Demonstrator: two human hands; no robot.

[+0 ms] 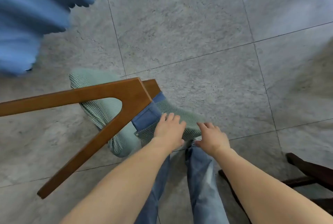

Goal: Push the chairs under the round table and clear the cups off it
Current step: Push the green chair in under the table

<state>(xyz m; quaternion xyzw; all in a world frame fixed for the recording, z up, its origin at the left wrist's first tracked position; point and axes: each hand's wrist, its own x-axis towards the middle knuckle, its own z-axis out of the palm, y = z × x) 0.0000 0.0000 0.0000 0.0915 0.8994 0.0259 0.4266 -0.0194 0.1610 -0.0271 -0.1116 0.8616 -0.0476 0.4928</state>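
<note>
A chair with a brown wooden frame (126, 96) and pale green upholstery (100, 110) stands on the floor just in front of me, left of centre. My left hand (168, 131) rests on the top of the green backrest (173, 112), fingers laid over the fabric. Beside it, my right hand (212, 138) touches the same backrest edge with its fingers spread. A blue cloth (32, 16) hangs blurred at the upper left. No cups and no table top are in view.
Grey marble floor tiles (198, 34) fill most of the view. A dark wooden chair (310, 171) stands at the lower right, close to my right arm. My legs in blue jeans (203, 178) are below the hands.
</note>
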